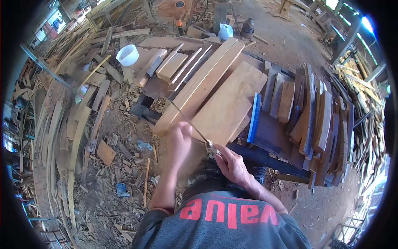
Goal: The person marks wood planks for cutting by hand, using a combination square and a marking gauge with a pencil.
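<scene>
My right hand (235,166) is wrapped round the pale handle of a hand tool with a long, thin dark blade (188,120). The blade slants up and left over the end of a thick wooden beam (203,87). Close beside the blade, at the beam's near end, my left hand (181,135) is curled and slightly blurred; I cannot tell what its fingers hold. A wide wooden board (232,99) lies to the right of the beam. Along that board's right side rests a blue ruler (254,118).
Wood blocks (286,101) and curved pieces (323,120) crowd the bench's right side. A white tub (127,55) stands at the back left. Long offcuts (78,141) and wood chips cover the ground to the left. A white plastic bag (225,31) sits beyond the bench.
</scene>
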The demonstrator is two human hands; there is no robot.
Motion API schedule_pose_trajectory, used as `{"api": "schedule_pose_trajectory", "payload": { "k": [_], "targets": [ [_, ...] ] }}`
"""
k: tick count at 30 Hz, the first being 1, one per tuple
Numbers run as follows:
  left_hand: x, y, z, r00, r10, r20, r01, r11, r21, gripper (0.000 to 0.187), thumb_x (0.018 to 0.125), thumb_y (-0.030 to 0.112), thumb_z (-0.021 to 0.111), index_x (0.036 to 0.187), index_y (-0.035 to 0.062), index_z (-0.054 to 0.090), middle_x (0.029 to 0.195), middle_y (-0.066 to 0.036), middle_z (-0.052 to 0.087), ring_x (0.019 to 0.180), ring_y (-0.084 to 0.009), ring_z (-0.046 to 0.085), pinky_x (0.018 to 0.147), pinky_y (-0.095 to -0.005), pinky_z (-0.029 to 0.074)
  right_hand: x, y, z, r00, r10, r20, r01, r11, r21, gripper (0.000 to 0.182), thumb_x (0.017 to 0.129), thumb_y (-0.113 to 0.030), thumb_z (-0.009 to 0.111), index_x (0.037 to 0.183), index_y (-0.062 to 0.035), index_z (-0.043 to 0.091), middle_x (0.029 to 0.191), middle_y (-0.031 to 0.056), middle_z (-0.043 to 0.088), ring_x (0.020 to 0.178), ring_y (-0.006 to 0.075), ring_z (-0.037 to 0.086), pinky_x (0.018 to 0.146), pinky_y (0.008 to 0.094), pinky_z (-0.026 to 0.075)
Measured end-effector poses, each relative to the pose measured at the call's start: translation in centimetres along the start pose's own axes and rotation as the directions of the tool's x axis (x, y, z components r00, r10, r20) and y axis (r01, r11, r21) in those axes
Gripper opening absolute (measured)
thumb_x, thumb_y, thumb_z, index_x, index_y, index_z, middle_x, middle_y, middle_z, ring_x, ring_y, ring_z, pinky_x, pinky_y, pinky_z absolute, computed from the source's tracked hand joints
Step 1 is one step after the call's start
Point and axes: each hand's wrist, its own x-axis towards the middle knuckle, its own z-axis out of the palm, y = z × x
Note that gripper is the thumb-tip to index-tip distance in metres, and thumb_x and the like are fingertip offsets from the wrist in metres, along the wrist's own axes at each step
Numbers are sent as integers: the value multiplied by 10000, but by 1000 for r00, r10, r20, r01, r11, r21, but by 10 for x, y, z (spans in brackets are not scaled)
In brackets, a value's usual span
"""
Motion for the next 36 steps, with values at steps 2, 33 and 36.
{"api": "schedule_pose_trajectory", "payload": {
  "k": [2,33,36],
  "targets": [
    [-13,19,-1,1000,-25,-17,24,999,-42,173,942,155,684,996,-8,661,879,-120,635,735,-200,627,698,-354,512,-7,0,0,1000,31,7,-31,999,14,370,951,-83,625,1304,-15,538,960,223,677,842,363,702,690,411,555],
    [-62,8,25,799,-445,404,598,532,-599,283,998,149,436,1126,-35,610,899,-135,673,738,-197,671,681,-349,551,-2,-15,-78,957,64,285,60,911,-407,279,935,-137,653,1205,-66,647,792,121,612,690,326,655,594,419,529],
    [-63,-3,32,855,-389,342,518,643,-564,283,994,143,434,1134,-34,603,912,-110,664,743,-170,638,690,-330,540,2,-10,-73,957,48,285,68,920,-385,291,935,-150,642,1218,-82,630,780,115,600,682,319,650,588,422,525]
  ]
}}
